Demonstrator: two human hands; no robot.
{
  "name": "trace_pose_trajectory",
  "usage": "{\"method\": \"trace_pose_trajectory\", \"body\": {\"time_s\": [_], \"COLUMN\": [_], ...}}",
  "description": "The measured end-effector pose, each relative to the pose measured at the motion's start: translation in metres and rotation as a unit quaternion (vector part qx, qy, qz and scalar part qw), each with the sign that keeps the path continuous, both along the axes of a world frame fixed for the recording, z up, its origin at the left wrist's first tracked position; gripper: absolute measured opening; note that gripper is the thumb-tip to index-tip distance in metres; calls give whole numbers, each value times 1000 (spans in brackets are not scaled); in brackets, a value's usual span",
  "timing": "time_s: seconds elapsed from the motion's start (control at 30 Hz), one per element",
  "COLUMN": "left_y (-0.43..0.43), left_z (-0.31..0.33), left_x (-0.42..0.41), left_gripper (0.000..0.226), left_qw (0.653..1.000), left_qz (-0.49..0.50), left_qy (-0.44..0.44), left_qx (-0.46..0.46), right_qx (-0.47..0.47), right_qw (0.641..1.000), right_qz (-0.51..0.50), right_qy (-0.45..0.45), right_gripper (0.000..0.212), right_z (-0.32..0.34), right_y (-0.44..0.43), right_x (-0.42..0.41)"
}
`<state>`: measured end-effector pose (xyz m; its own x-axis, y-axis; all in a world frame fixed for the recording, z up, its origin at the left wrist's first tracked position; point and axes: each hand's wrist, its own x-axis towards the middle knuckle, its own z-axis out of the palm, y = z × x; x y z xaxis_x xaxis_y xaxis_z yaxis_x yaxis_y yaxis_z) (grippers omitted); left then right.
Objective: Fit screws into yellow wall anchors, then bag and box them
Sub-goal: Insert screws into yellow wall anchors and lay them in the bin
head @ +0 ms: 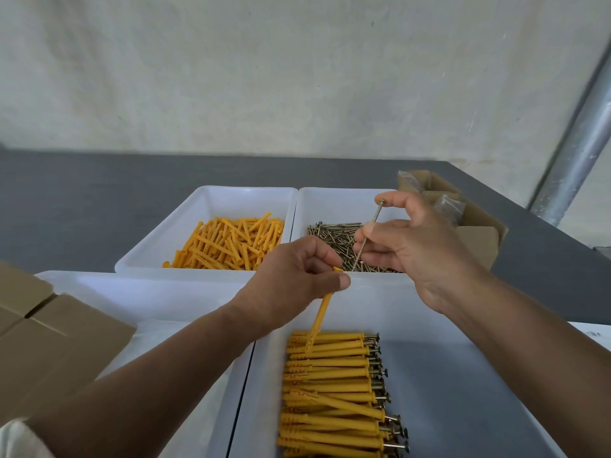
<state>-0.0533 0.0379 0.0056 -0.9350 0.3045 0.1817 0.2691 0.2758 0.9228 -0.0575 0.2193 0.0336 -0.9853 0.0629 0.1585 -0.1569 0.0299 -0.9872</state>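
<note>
Aloft, fingers around screw and anchor.

The left hand covers the upper section of the yellow anchor; only the top rim shows above the thumb. The anchor's lower tip is blurred against the assembled anchors, a row cut off at the 6 o'clock edge. The right hand hides part of the screw shank and part of the carton at 2 o'clock; the carton's contents cannot be identified. The cardboard box at 8 o'clock is cut off by the frame edge.
</note>
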Motion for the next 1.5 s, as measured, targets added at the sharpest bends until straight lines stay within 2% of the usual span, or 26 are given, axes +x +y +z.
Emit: {"method": "trace_pose_trajectory", "body": {"time_s": [0.23,0.47,0.83,1.0,1.27,1.5], "left_y": [0,1,2,2,2,2], "left_z": [1,2,2,2,2,4], "left_x": [2,3,2,2,3,4], "left_gripper": [17,17,22,28,35,45], "left_qw": [1000,1000,999,999,999,999], "left_qz": [-7,-4,1,6,9,30], "left_qy": [6,9,16,15,7,1], "left_qx": [-15,-26,-48,-50,-53,-37], "right_qx": [36,30,98,159,368,549], "right_qw": [999,999,995,987,926,817], "right_qz": [-21,-40,-21,-6,37,104], "right_qy": [10,19,9,32,82,146], "right_gripper": [37,34,6,6,17,28], "right_z": [-6,-4,-6,-6,2,4], "right_y": [-4,-2,-5,-6,-4,-4], "right_x": [-2,-2,-1,4,11,18]}}
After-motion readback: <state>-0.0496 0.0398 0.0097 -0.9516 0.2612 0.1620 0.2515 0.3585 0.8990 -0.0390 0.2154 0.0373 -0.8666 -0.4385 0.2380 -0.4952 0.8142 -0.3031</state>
